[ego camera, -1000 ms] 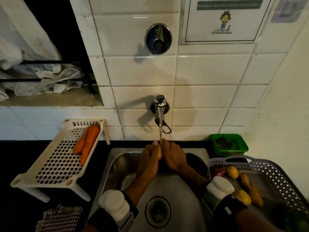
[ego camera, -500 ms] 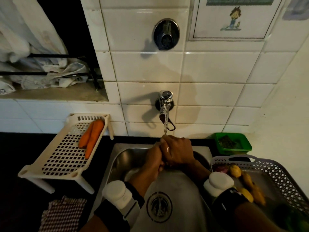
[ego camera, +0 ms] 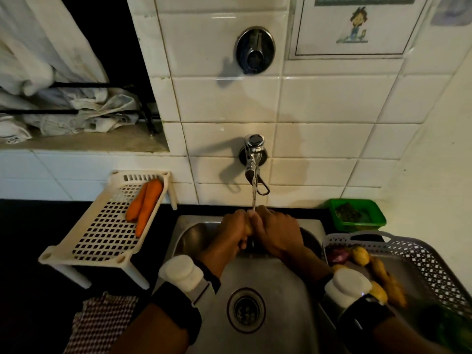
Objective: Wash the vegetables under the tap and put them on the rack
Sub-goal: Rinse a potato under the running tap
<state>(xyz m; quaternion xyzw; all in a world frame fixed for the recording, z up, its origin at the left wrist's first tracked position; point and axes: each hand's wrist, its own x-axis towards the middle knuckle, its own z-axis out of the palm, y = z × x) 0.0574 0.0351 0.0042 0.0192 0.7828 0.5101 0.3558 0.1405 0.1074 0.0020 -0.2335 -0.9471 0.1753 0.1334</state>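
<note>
Water runs from the wall tap [ego camera: 252, 159] onto my two hands over the steel sink [ego camera: 268, 290]. My left hand [ego camera: 231, 232] and my right hand [ego camera: 277, 232] are cupped together around a small yellowish vegetable [ego camera: 248, 228], of which only a sliver shows between the fingers. Two orange carrots [ego camera: 144, 206] lie on the cream slotted rack [ego camera: 102, 236] left of the sink. A grey basket [ego camera: 421, 256] to the right holds several yellow and orange vegetables and a purple onion [ego camera: 337, 255].
A green tub [ego camera: 357, 214] stands behind the basket against the tiled wall. A checked cloth [ego camera: 99, 323] lies on the dark counter at lower left. The drain [ego camera: 245, 309] sits in the sink's middle. Crumpled white cloth fills a wall niche at upper left.
Both hands stay under the stream, rubbing the vegetable; a second ago it showed upright between the fingertips, now the hands cover most of it.
</note>
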